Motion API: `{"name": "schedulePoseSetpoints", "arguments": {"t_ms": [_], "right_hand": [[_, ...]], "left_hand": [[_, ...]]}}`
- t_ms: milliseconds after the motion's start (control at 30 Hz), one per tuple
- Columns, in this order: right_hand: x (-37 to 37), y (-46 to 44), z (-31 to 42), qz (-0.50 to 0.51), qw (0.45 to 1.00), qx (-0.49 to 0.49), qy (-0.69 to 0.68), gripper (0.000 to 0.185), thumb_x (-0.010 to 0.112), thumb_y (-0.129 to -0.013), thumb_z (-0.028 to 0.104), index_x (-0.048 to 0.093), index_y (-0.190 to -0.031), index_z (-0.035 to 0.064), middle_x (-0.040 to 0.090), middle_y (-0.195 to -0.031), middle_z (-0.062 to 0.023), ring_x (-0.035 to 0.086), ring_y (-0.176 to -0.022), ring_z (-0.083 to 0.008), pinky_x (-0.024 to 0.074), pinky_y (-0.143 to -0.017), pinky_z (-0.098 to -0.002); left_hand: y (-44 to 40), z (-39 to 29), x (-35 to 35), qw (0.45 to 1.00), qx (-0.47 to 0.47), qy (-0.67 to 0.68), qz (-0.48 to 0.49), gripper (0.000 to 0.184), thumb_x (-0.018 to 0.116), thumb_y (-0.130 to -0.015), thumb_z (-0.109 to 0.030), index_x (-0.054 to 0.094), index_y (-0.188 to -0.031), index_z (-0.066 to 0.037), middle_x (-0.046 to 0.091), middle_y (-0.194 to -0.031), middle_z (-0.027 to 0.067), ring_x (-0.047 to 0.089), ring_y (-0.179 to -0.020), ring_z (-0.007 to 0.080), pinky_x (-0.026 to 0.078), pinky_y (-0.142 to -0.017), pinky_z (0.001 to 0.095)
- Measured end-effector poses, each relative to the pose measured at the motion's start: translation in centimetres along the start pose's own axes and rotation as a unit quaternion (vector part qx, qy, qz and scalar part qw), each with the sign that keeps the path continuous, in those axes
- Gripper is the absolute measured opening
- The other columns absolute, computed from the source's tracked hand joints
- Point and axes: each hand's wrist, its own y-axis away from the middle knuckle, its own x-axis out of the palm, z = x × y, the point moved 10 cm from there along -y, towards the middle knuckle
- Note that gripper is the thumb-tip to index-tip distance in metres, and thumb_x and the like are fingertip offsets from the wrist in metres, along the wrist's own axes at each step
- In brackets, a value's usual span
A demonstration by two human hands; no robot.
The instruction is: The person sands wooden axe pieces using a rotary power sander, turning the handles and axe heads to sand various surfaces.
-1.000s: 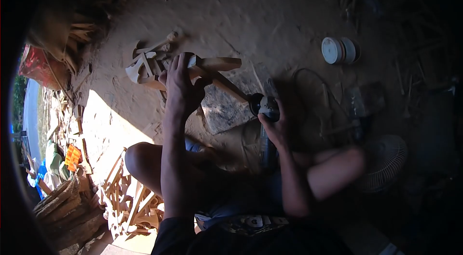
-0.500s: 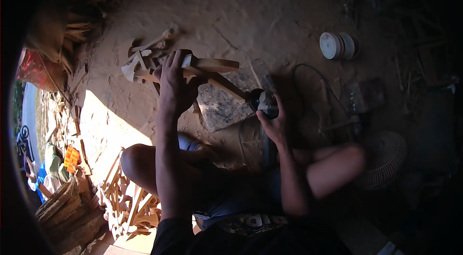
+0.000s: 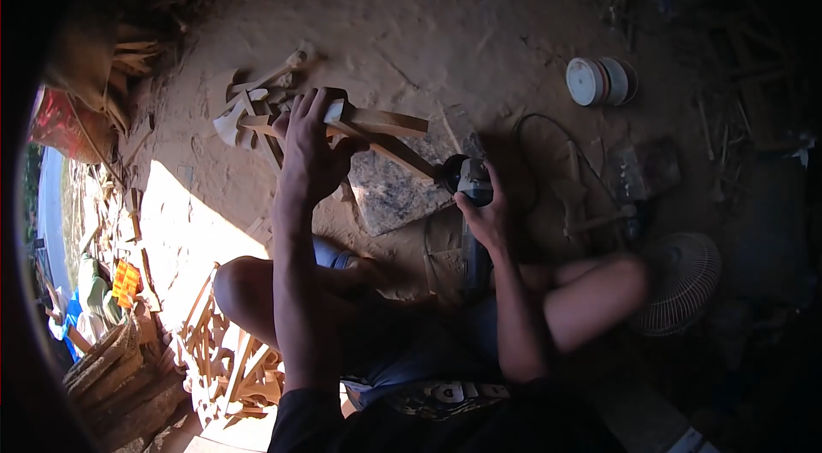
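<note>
My left hand (image 3: 312, 140) is closed on a wooden piece (image 3: 390, 121) with two long arms that spread to the right. In my right hand (image 3: 488, 205) is a dark power tool (image 3: 474, 182) with a grey head; its round disc end touches or nearly touches the tip of the lower wooden arm. Beneath the wood lies a worn, flat slab (image 3: 394, 196) on the ground. Just past my left hand, a small heap of carved wooden pieces (image 3: 248, 115) rests on the dirt.
A white tub (image 3: 586, 82) lies at the upper right. A round wire fan guard (image 3: 681, 283) is beside my right knee, and a cable (image 3: 556, 123) curves over the ground. Many cut wooden pieces (image 3: 235, 367) are piled at lower left. An orange item (image 3: 126, 283) shows farther left.
The view has shifted slightly. The wooden piece has turned a little in my left hand, its lower arm now looking broader. Both hands keep their holds.
</note>
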Motion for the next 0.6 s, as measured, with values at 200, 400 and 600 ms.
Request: {"name": "schedulePoseSetpoints", "arguments": {"t_ms": [200,400,600], "right_hand": [[0.2,0.3,1.1,0.006,1.0,0.01,-0.015,0.088,0.088,-0.083,0.025,0.047,-0.158,0.002,0.067,-0.138,-0.0206,0.066,-0.128,-0.0285,0.0506,-0.111,-0.0409],[0.1,0.4,1.8,0.003,1.0,-0.011,0.006,0.09,0.088,-0.083,0.025,0.046,-0.159,0.002,0.068,-0.138,-0.0203,0.066,-0.128,-0.0282,0.0509,-0.111,-0.0407],[0.4,0.5,1.7,0.019,1.0,0.003,0.007,0.09,0.088,-0.083,0.026,0.046,-0.159,0.0014,0.065,-0.143,-0.0215,0.063,-0.133,-0.0287,0.0488,-0.114,-0.0408]], "left_hand": [[-0.3,-0.4,-0.2,1.0,0.004,0.003,-0.011,0.066,0.096,-0.066,-0.018,0.064,-0.124,-0.01,0.066,-0.115,0.009,0.061,-0.118,0.034,0.037,-0.103,0.0476],[-0.3,-0.8,-0.2,0.999,0.019,0.018,-0.037,0.063,0.096,-0.065,-0.015,0.065,-0.12,-0.011,0.065,-0.109,0.0073,0.06,-0.114,0.032,0.035,-0.097,0.0462],[-0.5,-1.2,-0.3,0.999,0.02,0.017,-0.023,0.065,0.096,-0.065,-0.014,0.065,-0.121,-0.011,0.065,-0.111,0.0073,0.06,-0.115,0.0321,0.035,-0.099,0.0461]]}}
